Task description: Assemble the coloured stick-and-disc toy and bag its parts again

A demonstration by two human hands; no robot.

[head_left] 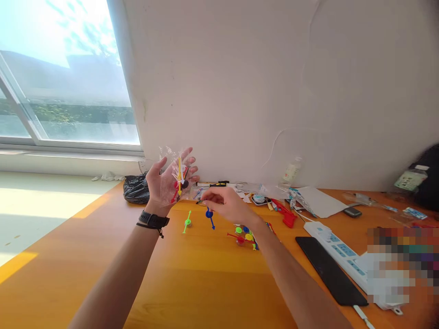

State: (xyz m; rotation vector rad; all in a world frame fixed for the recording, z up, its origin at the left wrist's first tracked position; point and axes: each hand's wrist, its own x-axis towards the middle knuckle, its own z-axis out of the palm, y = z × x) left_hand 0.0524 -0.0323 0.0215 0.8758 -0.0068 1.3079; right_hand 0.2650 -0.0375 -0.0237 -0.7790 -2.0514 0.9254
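My left hand (156, 183) is raised palm up with its fingers spread, holding up a clear plastic bag (167, 191). Inside it are yellow, white, red and dark arrow spinners. To its right, my right hand (224, 203) has thumb and fingers pinched together at a small dark thing, too small to make out. A blue arrow spinner (209, 214) shows just under those fingers, its upper end hidden by them. On the table, a green arrow spinner (187, 222) stands left of the blue one. Several coloured spinners (242, 236) are clustered beside my right forearm.
The wooden table (192, 283) meets a white wall. A black plastic bag (135, 188) sits at the back left. Along the right are a red toy gun (287, 216), a black phone (329, 269), a white power strip (338, 249) and a paper sheet (320, 202).
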